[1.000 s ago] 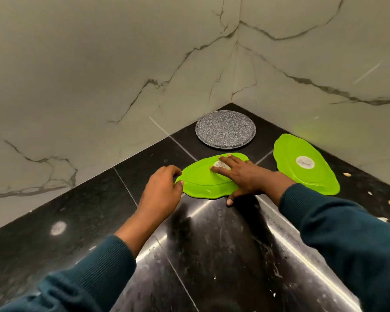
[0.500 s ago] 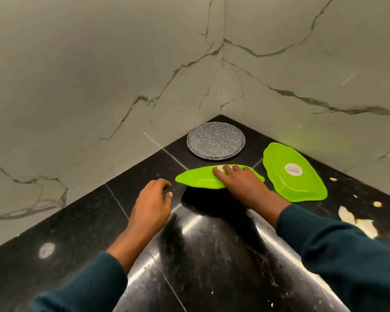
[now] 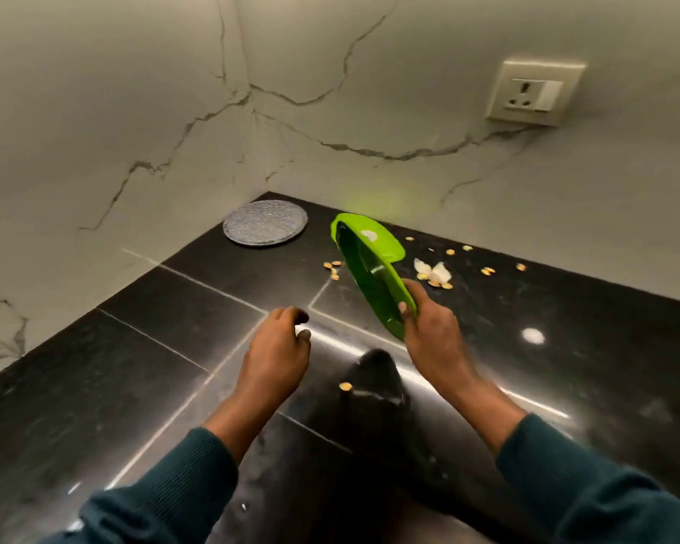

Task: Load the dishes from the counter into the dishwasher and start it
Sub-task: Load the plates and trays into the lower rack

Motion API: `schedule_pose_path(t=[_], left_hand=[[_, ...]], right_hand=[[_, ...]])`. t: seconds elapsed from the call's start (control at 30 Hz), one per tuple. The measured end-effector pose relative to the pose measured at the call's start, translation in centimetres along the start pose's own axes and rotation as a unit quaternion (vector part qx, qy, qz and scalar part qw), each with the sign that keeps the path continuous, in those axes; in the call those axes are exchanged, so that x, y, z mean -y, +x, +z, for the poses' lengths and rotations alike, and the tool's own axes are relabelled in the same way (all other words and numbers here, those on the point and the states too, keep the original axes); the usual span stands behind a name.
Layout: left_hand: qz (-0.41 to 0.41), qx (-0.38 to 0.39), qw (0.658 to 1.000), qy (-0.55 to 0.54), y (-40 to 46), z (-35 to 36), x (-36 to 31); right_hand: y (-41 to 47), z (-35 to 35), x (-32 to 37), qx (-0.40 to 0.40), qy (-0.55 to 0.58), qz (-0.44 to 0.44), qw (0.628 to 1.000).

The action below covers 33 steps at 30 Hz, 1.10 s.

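My right hand [image 3: 432,331] grips the near rim of a bright green oval plate [image 3: 371,284], which is lifted off the black counter [image 3: 134,386] and tilted up on its edge. Behind it a second green plate [image 3: 387,241] with a white sticker lies flat on the counter, partly hidden by the raised one. A round grey speckled plate [image 3: 264,223] sits in the corner by the walls. My left hand [image 3: 279,347] hovers over the counter to the left of the raised plate, with its fingers loosely curled and nothing in it.
Food scraps [image 3: 434,272], yellow bits and pale peel, are scattered on the counter right of the green plates, with one bit near my wrists. Marble walls close the corner at the back and left. A wall socket [image 3: 534,92] sits at upper right.
My right hand has lifted the near green plate off the counter and tipped it on edge. My left hand has let go and drawn back. The view has swung to the right.
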<state>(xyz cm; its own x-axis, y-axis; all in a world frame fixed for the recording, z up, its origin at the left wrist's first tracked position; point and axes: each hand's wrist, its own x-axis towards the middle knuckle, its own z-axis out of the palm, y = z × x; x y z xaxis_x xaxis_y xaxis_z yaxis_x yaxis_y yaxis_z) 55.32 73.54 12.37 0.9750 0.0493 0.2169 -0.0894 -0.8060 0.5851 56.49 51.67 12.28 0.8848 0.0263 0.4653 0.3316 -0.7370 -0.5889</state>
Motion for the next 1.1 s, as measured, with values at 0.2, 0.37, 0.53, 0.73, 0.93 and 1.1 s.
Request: schedule_pose_path(t=[0.2,0.37,0.53,0.73,0.93,1.1], left_hand=[[0.091,0.047,0.994,-0.046,-6.7,3.3,-7.1],[0.165,0.097,0.98,-0.054,-11.8,7.5,-13.4],[0.263,0.175,0.945,-0.085,-17.9,12.2,-20.3],[0.436,0.353,0.826,-0.047,-27.7,18.8,-29.3],[0.49,0.482,0.726,-0.016,-38.9,26.0,-34.9],[0.451,0.536,0.713,-0.015,-47.2,32.0,-36.6]], right_hand=[[-11.6,-10.8,-0.3,-0.132,0.016,0.051,0.99],[-20.6,-19.2,-1.8,-0.196,-0.011,0.111,0.974],[-29.2,-27.7,-3.9,-0.197,-0.026,0.166,0.966],[-41.8,-36.5,-6.6,-0.249,-0.064,0.282,0.924],[-54.9,-42.0,-6.1,-0.287,-0.122,0.379,0.871],[-64.7,-42.7,-7.2,-0.29,-0.13,0.474,0.821]])
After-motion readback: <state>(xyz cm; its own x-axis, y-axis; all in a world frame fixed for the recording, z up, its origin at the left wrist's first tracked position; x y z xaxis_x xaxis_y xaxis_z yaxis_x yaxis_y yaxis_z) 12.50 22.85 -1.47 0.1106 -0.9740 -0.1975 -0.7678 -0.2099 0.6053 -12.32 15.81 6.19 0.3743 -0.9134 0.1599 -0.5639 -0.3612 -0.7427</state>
